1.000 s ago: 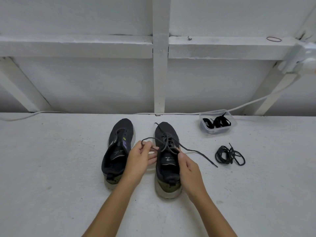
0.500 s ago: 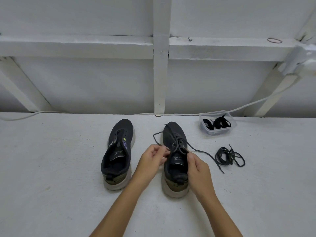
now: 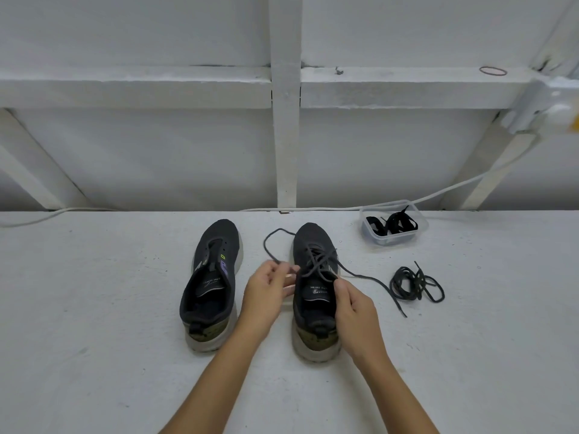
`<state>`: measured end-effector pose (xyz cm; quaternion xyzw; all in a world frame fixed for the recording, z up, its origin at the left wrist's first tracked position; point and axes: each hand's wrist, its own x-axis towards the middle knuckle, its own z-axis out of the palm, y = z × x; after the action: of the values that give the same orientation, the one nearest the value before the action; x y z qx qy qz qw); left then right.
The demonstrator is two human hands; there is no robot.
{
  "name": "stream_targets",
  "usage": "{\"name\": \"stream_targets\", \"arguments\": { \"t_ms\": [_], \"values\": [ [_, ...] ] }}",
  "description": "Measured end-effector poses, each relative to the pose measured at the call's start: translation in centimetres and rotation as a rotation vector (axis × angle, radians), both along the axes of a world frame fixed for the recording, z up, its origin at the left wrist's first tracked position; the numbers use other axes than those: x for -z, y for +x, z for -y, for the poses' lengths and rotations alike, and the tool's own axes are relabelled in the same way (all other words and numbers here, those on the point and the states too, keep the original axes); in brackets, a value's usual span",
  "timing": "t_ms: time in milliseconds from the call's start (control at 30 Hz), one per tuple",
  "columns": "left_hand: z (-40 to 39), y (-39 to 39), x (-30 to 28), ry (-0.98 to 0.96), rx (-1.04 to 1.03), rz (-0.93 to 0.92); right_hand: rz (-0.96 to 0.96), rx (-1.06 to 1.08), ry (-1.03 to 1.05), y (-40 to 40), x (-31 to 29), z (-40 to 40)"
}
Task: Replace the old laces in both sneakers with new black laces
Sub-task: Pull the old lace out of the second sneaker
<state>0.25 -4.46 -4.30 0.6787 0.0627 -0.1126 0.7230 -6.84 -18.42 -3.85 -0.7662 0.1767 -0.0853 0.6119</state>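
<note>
Two dark sneakers stand side by side, toes away from me. The left sneaker (image 3: pixel 211 283) has no lace in its eyelets. A dark grey lace (image 3: pixel 319 261) crosses the eyelets of the right sneaker (image 3: pixel 315 296). My left hand (image 3: pixel 269 291) pinches one end of that lace at the shoe's left side; a loop of it arcs up past the toe. My right hand (image 3: pixel 352 305) pinches the lace at the shoe's top right eyelets. The other end trails right across the white surface.
A loose bundle of dark lace (image 3: pixel 415 283) lies right of the shoes. Behind it, a clear plastic tub (image 3: pixel 393 227) holds black laces. A white cable (image 3: pixel 313 209) runs along the back edge below a white framed wall.
The right sneaker has shifted a little to the right and away from the left one. Both hands moved right with it; the lace loop on the left now arcs higher, beside the toe.
</note>
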Motion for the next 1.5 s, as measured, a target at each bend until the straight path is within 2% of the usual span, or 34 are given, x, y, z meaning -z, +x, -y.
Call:
{"name": "stream_targets", "arguments": {
  "t_ms": [67, 100, 233, 300, 400, 467, 567, 733, 800, 867, 900, 1033, 1100, 1200, 1267, 1433, 1500],
  "values": [
    [0.5, 0.4, 0.1, -0.118, -0.167, -0.087, -0.020, -0.010, -0.001, 0.1, 0.2, 0.0],
    [0.5, 0.3, 0.3, -0.138, -0.168, -0.107, -0.028, -0.008, -0.006, 0.1, 0.4, 0.0],
    [-0.3, -0.5, 0.8, -0.040, 0.141, -0.017, -0.028, 0.014, 0.010, 0.1, 0.4, -0.1],
    [-0.3, -0.2, 0.5, -0.056, 0.059, 0.008, -0.024, 0.013, 0.016, 0.1, 0.2, -0.1],
    [0.1, 0.3, 0.4, -0.209, -0.131, -0.113, -0.022, 0.006, 0.018, 0.1, 0.1, -0.1],
    [0.0, 0.0, 0.8, -0.178, -0.025, -0.114, -0.013, 0.014, 0.020, 0.0, 0.1, -0.2],
    [-0.6, -0.2, 0.9, -0.009, 0.160, -0.001, -0.008, 0.017, 0.021, 0.0, 0.1, -0.2],
    [0.0, 0.6, -0.1, -0.155, -0.095, -0.102, 0.002, 0.004, 0.043, -0.1, -0.5, -0.2],
    [0.1, 0.3, 0.0, -0.115, 0.007, -0.085, 0.004, 0.002, 0.039, -0.2, -0.4, -0.2],
    [0.0, 0.2, 0.2, 0.016, 0.151, 0.001, 0.005, 0.000, 0.039, -0.1, -0.2, -0.2],
    [-0.1, 0.2, 0.1, 0.043, 0.156, 0.028, 0.004, 0.002, 0.041, -0.1, 0.0, -0.1],
    [0.2, 1.1, -0.7, -0.114, -0.162, -0.107, -0.025, -0.006, 0.029, -0.1, 0.2, -0.1],
    [0.3, 0.9, -0.4, -0.035, -0.111, -0.122, -0.038, -0.013, 0.046, -0.1, -0.1, -0.1],
    [0.2, -0.3, 0.2, 0.148, 0.086, 0.009, -0.050, -0.027, 0.156, 0.1, -0.7, 0.5],
    [0.2, -1.1, 0.4, 0.222, 0.137, 0.112, -0.053, -0.068, 0.172, 0.6, -0.8, 1.4],
    [0.5, -2.2, 1.1, 0.354, 0.126, 0.275, -0.132, -0.158, 0.111, 2.2, -1.4, 3.5],
    [0.6, -2.2, 1.3, 0.398, 0.122, 0.302, -0.163, -0.199, -0.022, 3.0, -1.6, 4.0]
  ]
}}
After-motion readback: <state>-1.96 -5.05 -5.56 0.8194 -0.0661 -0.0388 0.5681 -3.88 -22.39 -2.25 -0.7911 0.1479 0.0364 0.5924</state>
